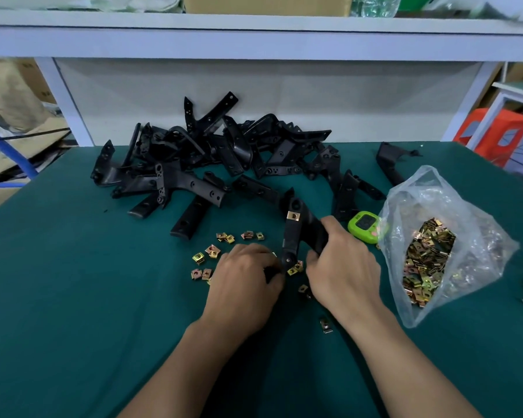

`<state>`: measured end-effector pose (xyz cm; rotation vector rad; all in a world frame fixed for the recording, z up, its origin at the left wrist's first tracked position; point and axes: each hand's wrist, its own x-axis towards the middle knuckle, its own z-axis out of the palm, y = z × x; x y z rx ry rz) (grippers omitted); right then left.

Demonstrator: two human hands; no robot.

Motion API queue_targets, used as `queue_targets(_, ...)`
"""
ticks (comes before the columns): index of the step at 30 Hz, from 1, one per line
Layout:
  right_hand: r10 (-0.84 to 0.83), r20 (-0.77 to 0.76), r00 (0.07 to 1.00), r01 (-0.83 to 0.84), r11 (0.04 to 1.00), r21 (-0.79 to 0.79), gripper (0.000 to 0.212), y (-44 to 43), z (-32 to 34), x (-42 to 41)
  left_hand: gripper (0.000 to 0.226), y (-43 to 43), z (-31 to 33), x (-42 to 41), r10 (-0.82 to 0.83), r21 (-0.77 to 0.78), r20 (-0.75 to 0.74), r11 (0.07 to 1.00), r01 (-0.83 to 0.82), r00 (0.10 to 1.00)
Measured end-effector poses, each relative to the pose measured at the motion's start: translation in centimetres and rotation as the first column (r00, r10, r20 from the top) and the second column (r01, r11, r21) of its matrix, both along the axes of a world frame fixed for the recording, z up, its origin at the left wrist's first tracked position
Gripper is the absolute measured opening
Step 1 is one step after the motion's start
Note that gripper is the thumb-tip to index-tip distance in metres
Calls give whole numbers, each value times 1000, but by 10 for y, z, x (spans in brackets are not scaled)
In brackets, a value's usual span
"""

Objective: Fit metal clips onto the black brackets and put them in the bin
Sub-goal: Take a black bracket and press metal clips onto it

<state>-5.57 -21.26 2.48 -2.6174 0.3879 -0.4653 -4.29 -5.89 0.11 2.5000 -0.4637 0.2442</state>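
right hand (343, 267) clenched round black bracket (293, 233) over the green mat (73, 267); left hand (245, 285) curled on its lower end; one clip (293, 216) seated near its top; loose clips (212, 251) beside

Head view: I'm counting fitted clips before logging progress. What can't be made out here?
- Bin: outside the head view's frame.
- Left hand: its back hides the fingers, so what they pinch is unclear.
- Bracket in the right hand: lower end hidden between both hands; only one clip shows.
- Green timer: display too small to read.
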Motion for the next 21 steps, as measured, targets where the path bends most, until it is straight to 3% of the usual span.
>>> queue_targets(6, 13, -2, 1000, -13, 1000, 3, 37, -1, -4, 1, 6, -5, -1, -5, 43, -80, 62, 996, -38, 997)
queue_targets(9, 5, 17, 1000, -6, 1000, 16, 36, -2, -4, 3, 10, -4, -1, -9, 98, -238, 49, 968, -84, 994)
queue_targets(13, 31, 21, 999, -31, 1000, 1, 35, -2, -5, 3, 15, 2, 6, -2, 172, -511, -145, 831, -222, 974)
queue_targets(16, 45, 17, 999, -45, 999, 2, 33, -1, -6, 3, 17, 7, 8, 3, 86, -691, -300, 667, -279, 950)
queue_targets(21, 59, -20, 998, -58, 998, 35, 32, -1, -5, 2, 11, 14, 13, 2, -13, -802, -381, 503, -324, 924)
